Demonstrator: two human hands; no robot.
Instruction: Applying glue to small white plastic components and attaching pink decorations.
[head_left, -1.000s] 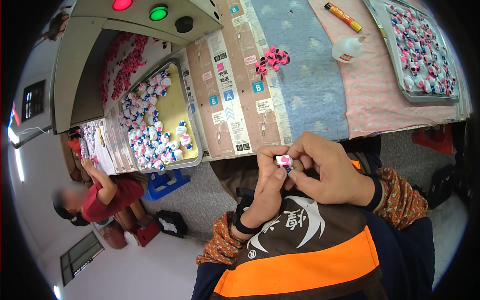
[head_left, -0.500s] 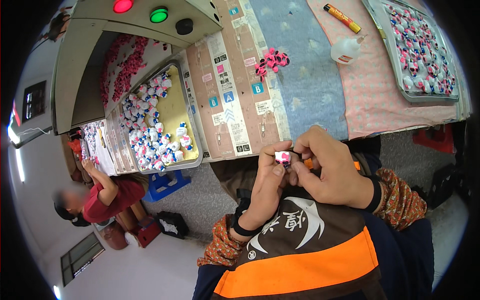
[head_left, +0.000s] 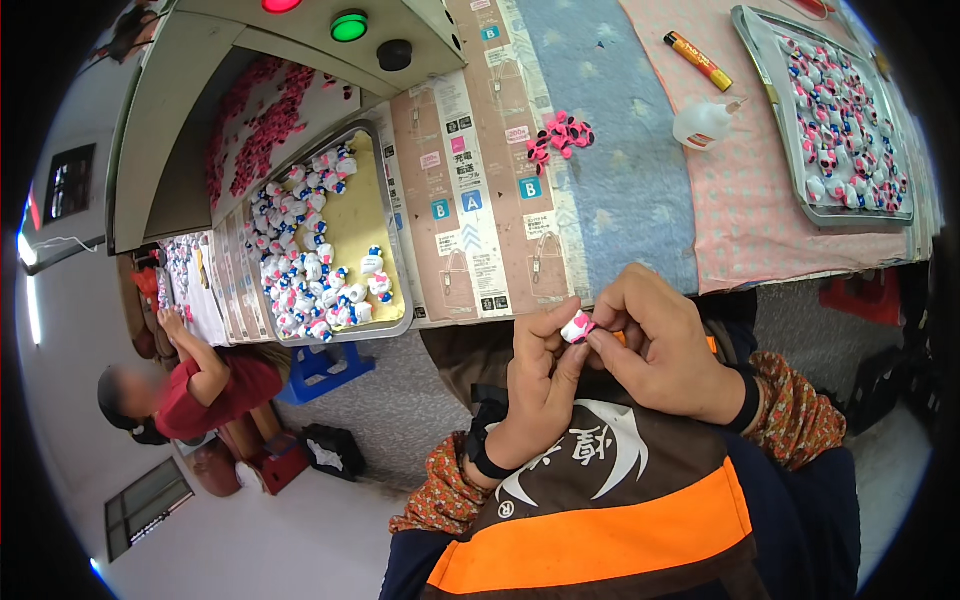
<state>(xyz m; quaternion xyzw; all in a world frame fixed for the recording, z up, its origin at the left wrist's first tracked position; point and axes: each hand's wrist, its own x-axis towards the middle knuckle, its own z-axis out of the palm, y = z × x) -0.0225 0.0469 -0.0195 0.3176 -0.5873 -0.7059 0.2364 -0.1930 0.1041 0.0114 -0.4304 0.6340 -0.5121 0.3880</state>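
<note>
Between thumb and fingers my left hand (head_left: 541,375) pinches a small white-and-pink figurine (head_left: 577,327), held over my lap just in front of the table edge. My right hand (head_left: 665,345) is closed too, its thumb and fingertips pressed on the figurine's right side, by a pink part. Whether those right fingertips hold a separate piece is hidden. On the table beyond my hands lies a small heap of pink-and-black pieces (head_left: 560,138).
At left, a metal tray (head_left: 396,215) holds many white-and-blue figurines. Another tray (head_left: 795,165) of figurines stands at far right, beside a white squeeze bottle (head_left: 703,125) and a yellow-red tube (head_left: 698,60). A machine housing (head_left: 230,60) rises at far left. A person (head_left: 205,385) works beyond.
The figurine has turned and tilted in my fingers. My right fingers have come down against its side, and my view has shifted slightly.
</note>
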